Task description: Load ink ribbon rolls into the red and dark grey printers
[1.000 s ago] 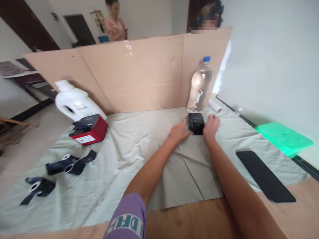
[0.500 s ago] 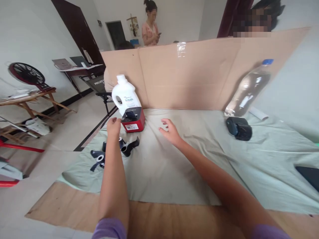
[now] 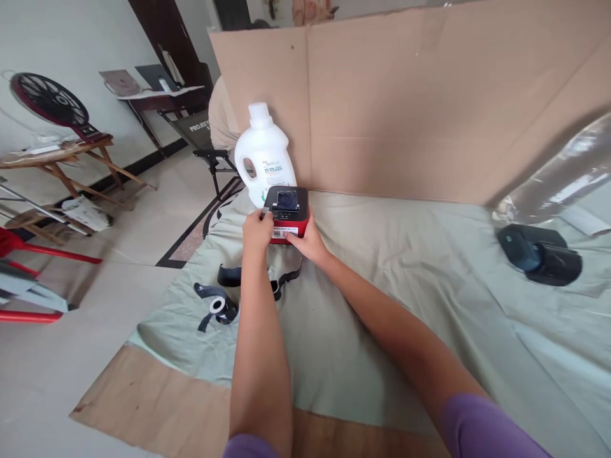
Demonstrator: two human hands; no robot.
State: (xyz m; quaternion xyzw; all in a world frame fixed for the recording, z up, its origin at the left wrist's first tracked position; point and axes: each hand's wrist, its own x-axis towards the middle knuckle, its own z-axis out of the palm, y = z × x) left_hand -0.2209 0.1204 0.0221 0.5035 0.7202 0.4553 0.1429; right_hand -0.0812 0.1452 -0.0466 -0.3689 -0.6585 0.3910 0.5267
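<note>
A small box-shaped device, red with a black top and a dark glossy panel, stands on the cloth. My right hand is closed around its right side, with the thumb across the labelled front. At the front left corner, my left hand has its fingers curled against the device; its fingertips are partly hidden. Right behind the device is a white jug with a handle and cap. Nearer me, beside my left forearm, lie a dark roll with a white core and dark curled strips.
A cardboard panel rises behind the cloth-covered table. To the right lie a black object and a large clear plastic bottle. A folding chair and a wooden stand are at the left. Part of a person shows behind the panel.
Both hands have come to the device from either side; the right hand, apart from it before, now grips it. The view has tilted down and turned left.
</note>
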